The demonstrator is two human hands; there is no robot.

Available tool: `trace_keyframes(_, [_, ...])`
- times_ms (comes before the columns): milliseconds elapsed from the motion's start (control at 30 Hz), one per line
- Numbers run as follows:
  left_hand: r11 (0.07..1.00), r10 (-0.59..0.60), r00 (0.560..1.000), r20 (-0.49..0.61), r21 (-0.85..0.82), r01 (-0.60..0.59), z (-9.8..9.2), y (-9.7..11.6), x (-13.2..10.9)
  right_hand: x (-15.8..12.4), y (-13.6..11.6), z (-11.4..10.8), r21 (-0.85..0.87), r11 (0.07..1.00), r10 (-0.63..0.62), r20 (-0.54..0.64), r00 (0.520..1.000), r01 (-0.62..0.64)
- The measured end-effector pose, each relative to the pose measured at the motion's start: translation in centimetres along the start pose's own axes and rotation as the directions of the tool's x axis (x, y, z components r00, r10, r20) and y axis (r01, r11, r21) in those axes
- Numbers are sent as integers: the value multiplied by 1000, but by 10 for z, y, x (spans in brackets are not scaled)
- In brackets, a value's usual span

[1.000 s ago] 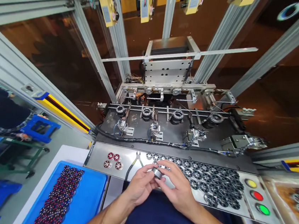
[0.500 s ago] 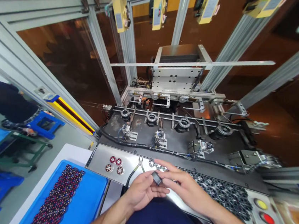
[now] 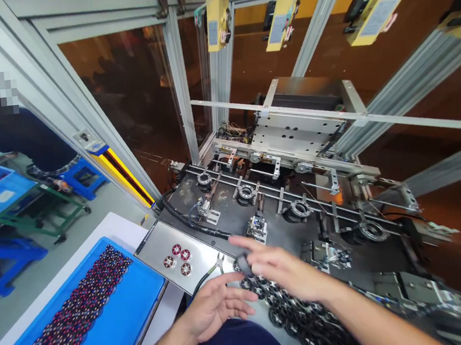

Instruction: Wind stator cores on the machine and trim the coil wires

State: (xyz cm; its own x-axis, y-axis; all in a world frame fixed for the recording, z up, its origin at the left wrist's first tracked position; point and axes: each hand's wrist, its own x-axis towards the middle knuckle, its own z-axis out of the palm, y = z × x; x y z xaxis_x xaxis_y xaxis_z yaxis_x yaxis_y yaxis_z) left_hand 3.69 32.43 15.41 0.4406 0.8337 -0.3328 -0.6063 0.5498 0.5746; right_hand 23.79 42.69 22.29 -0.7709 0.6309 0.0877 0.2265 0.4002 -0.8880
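My right hand (image 3: 282,268) pinches a small dark ring-shaped part (image 3: 245,266) between thumb and fingers, with the index finger stretched out above it. Just below and to the left, my left hand (image 3: 216,305) is palm up with its fingers apart. Its thumb tip reaches close to the ring; whether they touch I cannot tell. A pair of cutting pliers (image 3: 220,262) lies on the metal ledge (image 3: 199,245) by my left thumb. Rows of similar dark rings (image 3: 299,319) spread below my right hand. Several red-wound round parts (image 3: 185,254) sit at the ledge's left.
A blue tray (image 3: 133,309) packed with red and black wound parts stands at left. Beyond the ledge is a machine with round fixtures (image 3: 247,194) and rods. Yellow brackets (image 3: 280,22) hang above. A person (image 3: 41,140) sits at far left near blue stools (image 3: 11,256).
My left hand has come off the ring, which my right hand now holds alone and turned differently. The camera view has swung left, and more rows of rings show.
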Motion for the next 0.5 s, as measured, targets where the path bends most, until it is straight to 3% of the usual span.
trace_keyframes(67, [997, -9, 995, -98, 76, 17, -7, 1, -5, 28, 24, -40, -324, 946, -32, -46, 998, 15])
trace_keyframes(200, [969, -43, 969, -242, 228, 100, -20, -6, -14, 86, 92, -102, -462, 884, 39, -72, 997, -68])
trace_keyframes(333, [946, -57, 955, -291, 289, 144, -30, -12, -17, 113, 139, -115, -539, 837, 98, -31, 995, -99])
trace_keyframes(500, [929, -69, 948, -312, 325, 175, -32, -12, -14, 112, 160, -113, -575, 814, 137, 53, 989, -82])
